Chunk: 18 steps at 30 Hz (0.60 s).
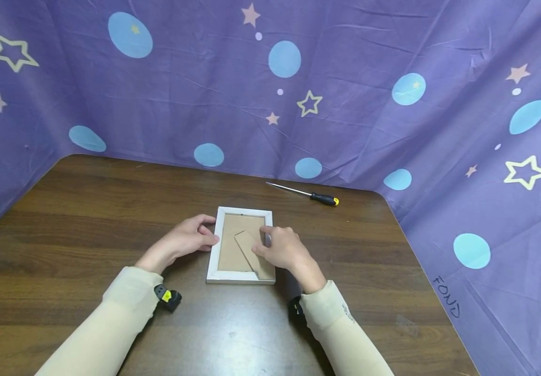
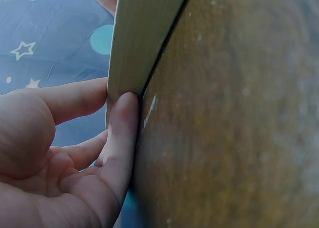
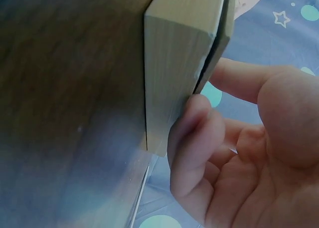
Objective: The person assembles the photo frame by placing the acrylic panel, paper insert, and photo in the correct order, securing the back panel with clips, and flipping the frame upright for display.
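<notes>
A white picture frame (image 1: 215, 256) lies face down on the brown wooden table (image 1: 87, 224), its brown backing and folded stand (image 1: 247, 245) facing up. My left hand (image 1: 207, 232) rests against the frame's left edge; the left wrist view shows its fairly straight fingers (image 2: 122, 133) pressed to the frame's side (image 2: 139, 33). My right hand (image 1: 265, 241) grips the right edge, thumb on the stand and fingers curled over the rim. The right wrist view shows a curled fingertip (image 3: 192, 123) against the frame's side (image 3: 174, 63).
A screwdriver (image 1: 305, 194) with a black and yellow handle lies behind the frame near the table's far edge. A purple cloth (image 1: 345, 104) with stars and blue dots walls the table at the back and both sides. The table's right edge runs close by.
</notes>
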Available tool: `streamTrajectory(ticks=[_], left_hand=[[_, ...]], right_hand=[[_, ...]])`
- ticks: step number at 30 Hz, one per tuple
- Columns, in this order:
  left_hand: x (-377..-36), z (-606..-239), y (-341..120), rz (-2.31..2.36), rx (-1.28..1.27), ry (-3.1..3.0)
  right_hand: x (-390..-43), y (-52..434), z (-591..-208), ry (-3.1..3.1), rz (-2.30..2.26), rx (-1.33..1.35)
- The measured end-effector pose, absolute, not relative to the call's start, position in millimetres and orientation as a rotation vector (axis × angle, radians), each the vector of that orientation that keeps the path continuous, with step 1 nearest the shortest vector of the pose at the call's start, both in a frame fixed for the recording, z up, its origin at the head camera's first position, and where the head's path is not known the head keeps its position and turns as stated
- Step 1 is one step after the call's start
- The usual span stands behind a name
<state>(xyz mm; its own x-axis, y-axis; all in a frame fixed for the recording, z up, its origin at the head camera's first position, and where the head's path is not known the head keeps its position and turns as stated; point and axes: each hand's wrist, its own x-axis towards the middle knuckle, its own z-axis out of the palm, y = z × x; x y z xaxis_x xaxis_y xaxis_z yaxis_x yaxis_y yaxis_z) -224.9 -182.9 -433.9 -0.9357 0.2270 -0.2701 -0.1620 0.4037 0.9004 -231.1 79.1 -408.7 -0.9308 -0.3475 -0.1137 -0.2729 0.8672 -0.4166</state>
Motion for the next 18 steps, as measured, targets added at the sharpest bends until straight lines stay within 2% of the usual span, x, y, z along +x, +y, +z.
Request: streamTrajectory(ticks=[10, 18], left_hand=[[-225.6, -433.0, -182.9, 1.524, 0.048, 2.327], [-223.2, -431.7, -184.7, 1.565, 0.067, 2.306]], right_hand=[[-233.7, 84.9, -405.9, 2.769, -0.706, -0.514], [-255.0, 115.5, -393.8, 2.779, -0.938, -0.473]])
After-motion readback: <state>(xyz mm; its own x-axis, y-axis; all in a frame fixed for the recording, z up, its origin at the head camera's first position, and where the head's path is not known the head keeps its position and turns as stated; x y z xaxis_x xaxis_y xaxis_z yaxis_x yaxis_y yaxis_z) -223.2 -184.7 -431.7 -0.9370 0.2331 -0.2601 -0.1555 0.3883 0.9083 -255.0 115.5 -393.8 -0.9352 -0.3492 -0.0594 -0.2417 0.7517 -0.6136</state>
